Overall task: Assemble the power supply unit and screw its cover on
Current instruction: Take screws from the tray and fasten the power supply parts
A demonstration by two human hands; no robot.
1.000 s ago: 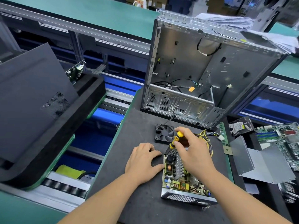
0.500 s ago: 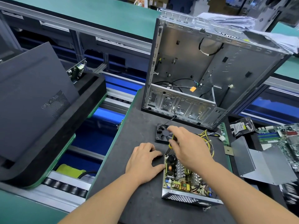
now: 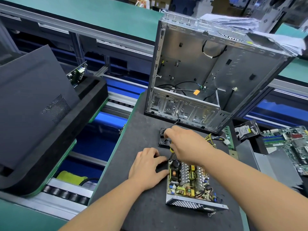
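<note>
I am steadying the open power supply unit (image 3: 188, 182) on the black mat (image 3: 141, 129) with my left hand (image 3: 147, 165), fingers relaxed against its side. My right hand (image 3: 185, 145), still gripping the yellow screwdriver (image 3: 171, 149), is reaching onto the cooling fan (image 3: 164, 139); next, I judge, the fan needs seating inside the unit.

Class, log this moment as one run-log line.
left hand: steadies power supply | right hand: holds screwdriver, reaches fan | cover: off

Our left hand (image 3: 146, 165): palm down, fingers loosely bent. Our right hand (image 3: 185, 145): reaching forward, fingers curled, forearm crossing from lower right.
</note>
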